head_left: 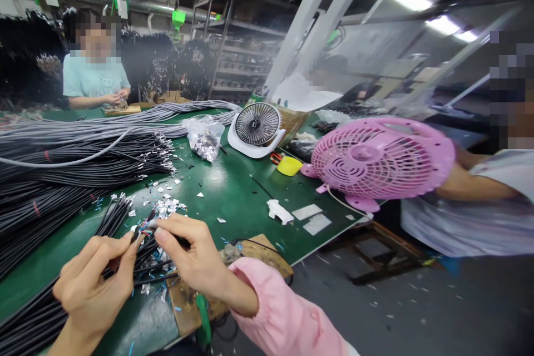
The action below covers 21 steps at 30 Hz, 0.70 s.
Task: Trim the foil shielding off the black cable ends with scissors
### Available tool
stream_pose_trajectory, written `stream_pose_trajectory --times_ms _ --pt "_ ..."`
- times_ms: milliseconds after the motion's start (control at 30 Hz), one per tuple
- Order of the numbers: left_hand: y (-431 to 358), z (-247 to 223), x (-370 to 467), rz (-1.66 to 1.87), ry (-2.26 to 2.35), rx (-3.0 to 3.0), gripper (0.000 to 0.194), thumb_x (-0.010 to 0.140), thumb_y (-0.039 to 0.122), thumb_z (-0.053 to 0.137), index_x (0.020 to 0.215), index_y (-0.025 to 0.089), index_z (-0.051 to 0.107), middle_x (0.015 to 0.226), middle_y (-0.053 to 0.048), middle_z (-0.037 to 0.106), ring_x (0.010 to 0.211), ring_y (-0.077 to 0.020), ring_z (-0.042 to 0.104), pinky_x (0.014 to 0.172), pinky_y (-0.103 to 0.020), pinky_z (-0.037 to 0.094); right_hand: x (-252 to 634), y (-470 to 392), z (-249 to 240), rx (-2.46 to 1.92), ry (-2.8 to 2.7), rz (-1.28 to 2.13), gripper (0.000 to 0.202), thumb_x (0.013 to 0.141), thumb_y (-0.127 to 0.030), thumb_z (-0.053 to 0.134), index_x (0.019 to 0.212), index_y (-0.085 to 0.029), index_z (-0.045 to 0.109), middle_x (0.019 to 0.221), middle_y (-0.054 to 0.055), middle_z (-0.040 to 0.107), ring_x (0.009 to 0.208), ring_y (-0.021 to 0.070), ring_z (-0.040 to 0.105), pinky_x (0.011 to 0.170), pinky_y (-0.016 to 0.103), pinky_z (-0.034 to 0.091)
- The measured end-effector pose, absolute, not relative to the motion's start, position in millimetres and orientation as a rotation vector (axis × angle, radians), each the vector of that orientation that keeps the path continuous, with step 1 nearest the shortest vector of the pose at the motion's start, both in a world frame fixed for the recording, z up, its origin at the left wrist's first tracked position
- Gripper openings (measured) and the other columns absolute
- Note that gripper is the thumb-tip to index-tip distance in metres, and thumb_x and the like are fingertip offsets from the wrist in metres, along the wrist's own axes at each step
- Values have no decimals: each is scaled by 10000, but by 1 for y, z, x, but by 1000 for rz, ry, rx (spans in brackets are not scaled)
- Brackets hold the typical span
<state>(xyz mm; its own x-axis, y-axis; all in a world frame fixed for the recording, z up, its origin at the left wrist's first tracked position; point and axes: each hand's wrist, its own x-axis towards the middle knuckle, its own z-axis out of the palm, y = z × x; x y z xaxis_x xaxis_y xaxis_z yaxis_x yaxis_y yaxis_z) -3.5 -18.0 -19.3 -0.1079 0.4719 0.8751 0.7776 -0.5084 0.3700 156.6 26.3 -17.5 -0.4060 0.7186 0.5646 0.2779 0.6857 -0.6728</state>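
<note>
My left hand is closed in a pinch around the end of a black cable. Thin coloured wires, some red and blue, fan out of the stripped end between my two hands. With thumb and forefinger, my right hand pinches the tips of these wires; the exact grip is partly hidden by the fingers. Below both hands lie more black cables and a wooden board. Silvery foil scraps and blue bits are strewn just beyond my fingers.
Bundled black cables and grey cables cover the table's left. Beyond are a plastic bag of small parts, a white fan, yellow tape and a pink fan. People sit across and at right.
</note>
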Motion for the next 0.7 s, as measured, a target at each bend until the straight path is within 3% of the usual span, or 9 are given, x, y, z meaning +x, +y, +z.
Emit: stream_pose_trajectory --times_ms 333,700 --pt "-18 -22 -4 -1647 -1375 -1885 234 765 28 718 851 242 681 602 71 620 481 -86 531 506 -237 460 158 27 -21 -757 -1969 660 285 954 -396 562 812 -219 734 731 31 661 661 156 562 606 267 453" --pt "-19 -23 -2 -1577 -1381 -1838 246 744 11 744 849 222 672 623 72 640 493 -71 539 528 -216 465 156 27 -19 -778 -1942 658 363 1001 -365 467 798 -217 729 721 27 653 665 150 556 603 257 444"
